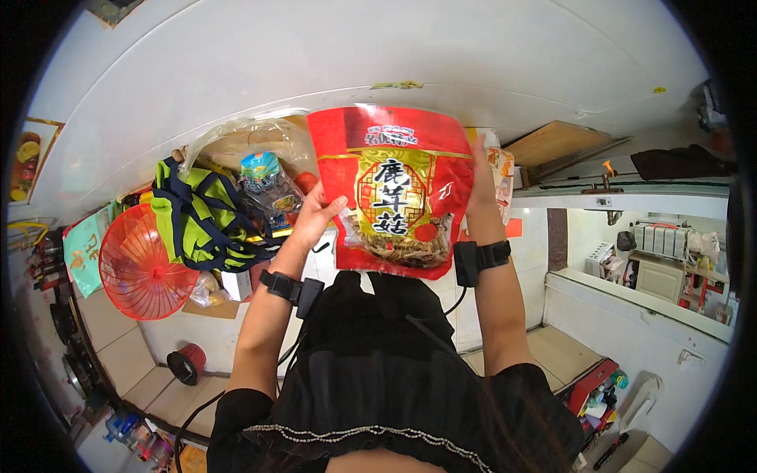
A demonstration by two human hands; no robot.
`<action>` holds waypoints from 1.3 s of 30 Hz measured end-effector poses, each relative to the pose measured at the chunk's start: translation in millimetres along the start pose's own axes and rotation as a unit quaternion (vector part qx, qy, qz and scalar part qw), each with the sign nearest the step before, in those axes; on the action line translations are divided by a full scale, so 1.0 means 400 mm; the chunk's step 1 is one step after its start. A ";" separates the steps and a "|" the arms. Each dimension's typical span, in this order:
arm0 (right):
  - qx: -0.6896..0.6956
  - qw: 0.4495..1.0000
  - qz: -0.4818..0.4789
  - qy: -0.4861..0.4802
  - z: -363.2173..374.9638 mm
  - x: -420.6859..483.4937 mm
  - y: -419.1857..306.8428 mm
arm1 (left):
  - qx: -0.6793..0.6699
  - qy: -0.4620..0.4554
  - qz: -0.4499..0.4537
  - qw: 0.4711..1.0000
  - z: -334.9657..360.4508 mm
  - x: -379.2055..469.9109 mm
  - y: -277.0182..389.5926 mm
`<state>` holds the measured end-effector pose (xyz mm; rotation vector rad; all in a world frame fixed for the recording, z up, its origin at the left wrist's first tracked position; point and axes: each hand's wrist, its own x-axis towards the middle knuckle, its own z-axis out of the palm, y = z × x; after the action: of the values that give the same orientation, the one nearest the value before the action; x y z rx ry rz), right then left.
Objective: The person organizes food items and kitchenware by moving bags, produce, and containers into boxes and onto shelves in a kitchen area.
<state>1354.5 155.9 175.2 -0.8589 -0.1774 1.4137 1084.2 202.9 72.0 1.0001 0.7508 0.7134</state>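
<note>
Up in front of my chest is a large red plastic food pouch (437, 171) with a gold panel and printed writing. Dried brown pieces (408, 251) show through its clear lower part. My left hand (316, 216) grips the pouch's left edge, thumb on the front. At the opposite edge, my right hand (484, 183) holds it from the side, its fingers partly hidden behind the pouch. Left of the pouch sits a smaller clear bag with a blue top (269, 180), beside a green and navy fabric bag (195, 219).
A red plastic basket (148, 263) stands at the left, near a clear bag of yellowish items (207, 290). A dark red bin (186, 363) is on the floor. Behind my right hand are a patterned package (502, 177) and a wooden board (556, 145). The white wall (355, 47) rises close ahead.
</note>
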 end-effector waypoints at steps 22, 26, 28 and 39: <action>-0.598 0.774 -0.164 0.129 -0.572 0.084 0.191 | 0.115 0.226 -0.243 0.936 0.103 0.104 -0.271; -0.589 0.758 -0.098 0.263 -0.706 0.072 0.118 | 0.105 0.218 -0.265 0.933 0.069 0.118 -0.320; -0.655 0.676 -0.086 0.327 -0.761 0.063 0.090 | 0.111 0.214 -0.264 0.934 0.080 0.116 -0.299; -0.714 0.534 0.169 0.419 -0.906 0.132 0.068 | -0.062 0.112 -0.187 0.974 0.064 0.046 -0.242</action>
<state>1556.0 51.2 -113.4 -2.9940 -0.4487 0.7270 1132.4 170.2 -11.6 0.6443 1.0442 0.5407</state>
